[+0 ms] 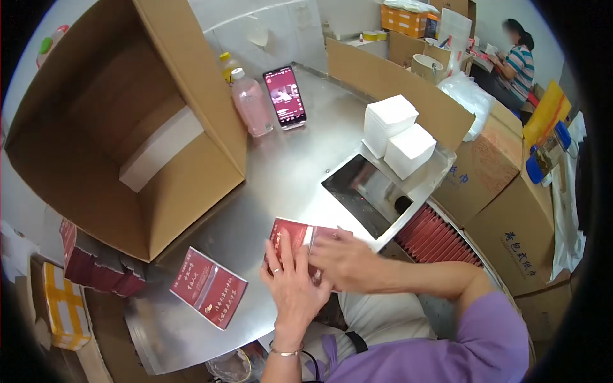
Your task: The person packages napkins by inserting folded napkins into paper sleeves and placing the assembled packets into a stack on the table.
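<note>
On the metal bench [281,172], a red printed packet [292,228] lies at the near edge, under both of the person's hands. The left hand [294,281], with a ring and a bracelet, has its fingers spread across the packet's left part. The right hand [348,260] reaches over the right part, fingers extended and slightly blurred; whether they pinch anything I can't tell.

A second red packet [209,287] lies flat toward the near left corner, well apart from the hands. A big open carton [191,83] fills the left side, a white block [159,150] inside it. Toward the far edge, a lit phone [285,96] stands just beside a pink bottle [252,105]. Near the right corner, two white stacks [391,122] sit side by side behind a dark panel [367,191]. Further off, somebody in a striped shirt [520,69] is sitting.
</note>
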The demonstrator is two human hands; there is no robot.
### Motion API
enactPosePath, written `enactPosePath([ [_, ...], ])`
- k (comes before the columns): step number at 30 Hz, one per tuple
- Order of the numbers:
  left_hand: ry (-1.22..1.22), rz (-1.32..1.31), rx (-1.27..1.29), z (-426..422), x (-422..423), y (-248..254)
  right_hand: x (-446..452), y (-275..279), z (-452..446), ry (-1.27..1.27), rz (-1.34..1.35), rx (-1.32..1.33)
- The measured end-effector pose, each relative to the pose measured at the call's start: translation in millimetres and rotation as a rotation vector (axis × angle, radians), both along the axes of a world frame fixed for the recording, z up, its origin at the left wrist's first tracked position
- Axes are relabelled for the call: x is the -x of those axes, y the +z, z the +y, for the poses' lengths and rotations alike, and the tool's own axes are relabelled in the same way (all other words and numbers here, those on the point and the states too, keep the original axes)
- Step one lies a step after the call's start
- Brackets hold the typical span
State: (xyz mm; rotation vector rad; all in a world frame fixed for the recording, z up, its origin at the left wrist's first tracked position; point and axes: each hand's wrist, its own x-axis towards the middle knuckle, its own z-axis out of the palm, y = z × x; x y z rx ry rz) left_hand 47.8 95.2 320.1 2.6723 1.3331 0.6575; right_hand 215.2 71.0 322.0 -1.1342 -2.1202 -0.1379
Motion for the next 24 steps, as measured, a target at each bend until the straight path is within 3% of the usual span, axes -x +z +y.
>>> enactPosePath([
  [2, 0.036, 0.055, -0.019, -1.5, -1.5, -1.7, -58.0, 17.3, 9.6, -0.317, -0.012, -0.147],
  [3, 0.104, 0.095, -0.001, -6.8, -3.2, 0.4, -85.0, 30.1, 7.5, -0.554, -0.121, -0.058],
  [6, 0.128, 0.075, -0.035, -4.9, -11.0, 2.4, -153.4, 35.6, 30.2, -0.967, -0.304, -0.396],
  [8, 0.127, 0.116, 0.025, -7.7, -16.7, 11.0, -184.9, 14.1, 29.1, -0.937, -0.143, -0.02],
  [11, 0.08, 0.092, -0.185, 2.0, -9.5, 12.5, -190.4, 20.2, 29.4, -0.911, -0.046, -0.014],
  [14, 0.04, 0.103, -0.069, 3.4, -3.4, 15.9, -188.5, 24.0, 28.3, -0.889, 0.005, -0.011],
  [18, 0.05, 0.108, -0.147, 5.4, -1.5, 10.6, -194.0, 14.4, 25.7, -0.816, 0.065, -0.108],
  [20, 0.017, 0.074, -0.202, 10.5, 0.8, 3.0, -195.2, 18.3, 23.2, -0.801, 0.093, -0.096],
  [24, 0.021, 0.163, -0.079, 2.2, -2.2, 17.8, -195.1, 21.7, 21.9, -0.796, 0.112, -0.006],
])
